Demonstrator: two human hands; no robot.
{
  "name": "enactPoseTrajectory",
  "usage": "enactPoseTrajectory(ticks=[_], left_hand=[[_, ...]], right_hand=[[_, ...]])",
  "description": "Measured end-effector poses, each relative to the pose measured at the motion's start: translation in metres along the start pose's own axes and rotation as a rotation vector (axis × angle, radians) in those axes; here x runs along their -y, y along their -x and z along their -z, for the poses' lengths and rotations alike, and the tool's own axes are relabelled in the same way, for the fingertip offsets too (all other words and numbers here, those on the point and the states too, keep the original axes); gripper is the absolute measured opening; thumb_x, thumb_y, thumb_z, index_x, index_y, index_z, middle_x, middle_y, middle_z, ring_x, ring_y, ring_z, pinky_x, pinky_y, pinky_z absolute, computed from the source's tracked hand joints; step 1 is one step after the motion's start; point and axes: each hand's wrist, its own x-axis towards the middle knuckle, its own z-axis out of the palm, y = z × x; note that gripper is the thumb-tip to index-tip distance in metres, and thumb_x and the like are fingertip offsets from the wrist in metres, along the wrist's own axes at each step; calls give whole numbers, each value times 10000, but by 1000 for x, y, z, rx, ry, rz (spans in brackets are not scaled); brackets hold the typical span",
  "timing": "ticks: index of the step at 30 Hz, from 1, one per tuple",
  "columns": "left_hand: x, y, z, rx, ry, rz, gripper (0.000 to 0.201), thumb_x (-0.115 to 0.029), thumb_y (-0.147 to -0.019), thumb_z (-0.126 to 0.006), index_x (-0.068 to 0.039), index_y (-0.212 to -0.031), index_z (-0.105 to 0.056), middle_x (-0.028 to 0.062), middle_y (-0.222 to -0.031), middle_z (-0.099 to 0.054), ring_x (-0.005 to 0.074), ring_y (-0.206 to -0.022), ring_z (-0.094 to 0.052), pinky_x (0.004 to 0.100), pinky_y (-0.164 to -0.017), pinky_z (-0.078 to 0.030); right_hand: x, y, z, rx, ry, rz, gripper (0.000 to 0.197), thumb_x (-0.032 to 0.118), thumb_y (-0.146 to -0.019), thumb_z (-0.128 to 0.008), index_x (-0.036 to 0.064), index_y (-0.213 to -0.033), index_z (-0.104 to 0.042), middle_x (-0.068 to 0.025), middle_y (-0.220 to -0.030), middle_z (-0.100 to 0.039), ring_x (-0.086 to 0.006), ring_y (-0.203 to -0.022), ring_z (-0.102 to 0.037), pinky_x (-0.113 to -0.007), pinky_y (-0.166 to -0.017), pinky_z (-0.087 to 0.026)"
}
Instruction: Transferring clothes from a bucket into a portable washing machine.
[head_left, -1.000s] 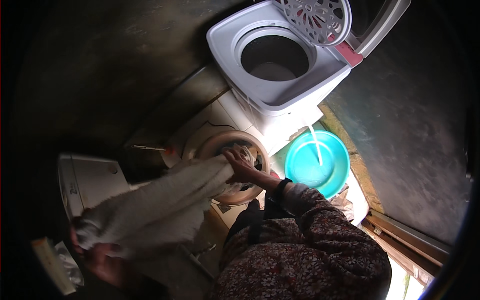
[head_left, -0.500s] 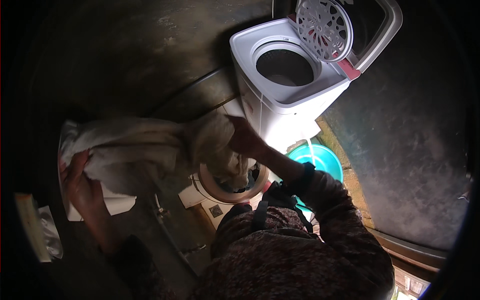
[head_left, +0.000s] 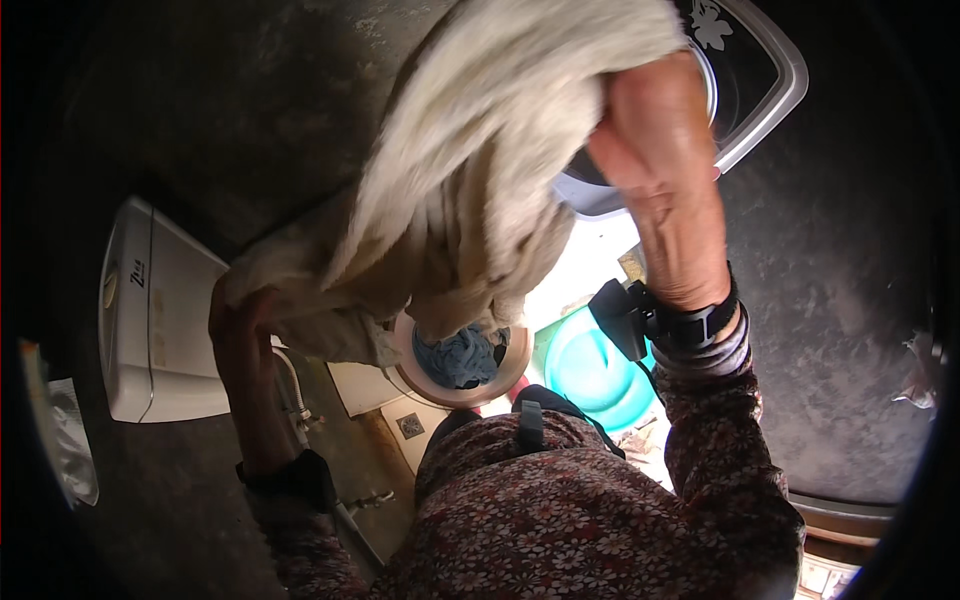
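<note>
A large cream-coloured cloth [head_left: 470, 180], too bunched up to tell its kind, is stretched between my hands. My right hand [head_left: 655, 120] is raised and closed on its upper right end, in front of the white washing machine [head_left: 600, 240]. Lower down, by the white cistern, my left hand [head_left: 238, 308] grips the opposite end. Folds of the cloth hang over a round basin [head_left: 405, 350] by my feet, where blue clothes [head_left: 458, 358] lie. The cloth and my right arm hide most of the machine's top.
On the left wall is the white cistern [head_left: 170, 320], with a hose [head_left: 292, 385] and a pipe beside it. A turquoise tub [head_left: 600, 375] stands right of the basin. The machine's raised lid [head_left: 790, 90] sticks up at the far right. A floor drain [head_left: 410, 427] lies near my feet.
My right hand has swung up and to the right, lifting the cloth away from the cistern and across the washing machine. My left hand has moved right, off the cistern's front, still gripping the cloth.
</note>
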Motion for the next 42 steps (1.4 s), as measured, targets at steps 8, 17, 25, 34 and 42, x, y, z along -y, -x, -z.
enactPoseTrajectory(ticks=[8, 17, 25, 34, 42], left_hand=[[60, -3, 9, 210, -415, -106, 247, -149, -783, -489, -14, -989, -500, 189, -1009, -499, 323, -912, -498, 393, -757, -413], [156, 20, 54, 454, -1341, -369, 254, -103, -796, -385, -35, -1023, -478, 162, -857, -522, 306, -678, -512, 410, -602, -434], [205, 39, 46, 659, -1438, -297, 207, -179, -816, -450, -43, -964, -494, 152, -824, -521, 304, -748, -530, 378, -650, -441], [263, 46, -19, 556, -545, -29, 952, -266, -567, -743, -16, -1270, -152, 206, -1270, -227, 330, -1175, -269, 396, -958, -273], [234, 26, -66, 676, -212, 324, 818, -232, -628, -714, -7, -1250, -231, 206, -1244, -294, 333, -1144, -311, 395, -938, -287]], right_hand=[[-28, -4, -17, 300, 431, -2, 202, 38, -740, -568, -17, -935, -566, -62, -862, -600, -136, -745, -562, -255, -721, -450], [-37, 12, -1, 246, 254, -6, 250, -51, -712, -551, -55, -961, -528, -57, -861, -597, -89, -756, -550, -207, -691, -440], [-27, 18, -23, 278, 625, -4, 207, -26, -723, -559, -48, -929, -547, -62, -878, -602, -82, -755, -553, -216, -699, -449], [2, 23, -53, 230, 430, 40, 259, 15, -683, -646, -41, -921, -559, -58, -845, -608, -88, -722, -563, -220, -666, -459], [30, -12, -47, 425, 500, 256, 365, 2, -688, -627, -35, -1032, -510, -101, -956, -578, -174, -823, -570, -289, -748, -453]])
